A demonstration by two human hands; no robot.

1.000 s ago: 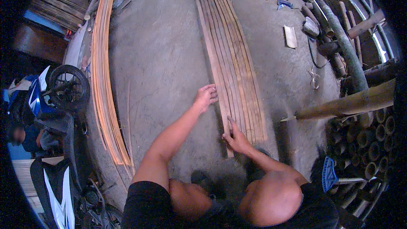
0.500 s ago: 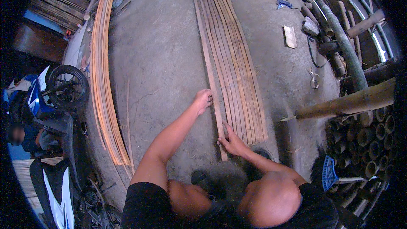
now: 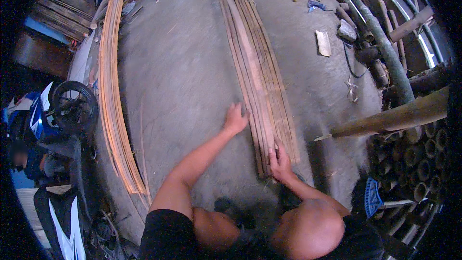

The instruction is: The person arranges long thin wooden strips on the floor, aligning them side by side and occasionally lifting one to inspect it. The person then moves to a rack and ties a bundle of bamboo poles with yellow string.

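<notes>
Strip, blurred, over row of strips on floor; right hand pinches near end; left hand, loosely spread, at row's left edge. Advisable: light grip, strip kept parallel.

The rough grey concrete floor carries long flat brown slats, narrow orange-tan strips and a pale rectangular piece.
</notes>
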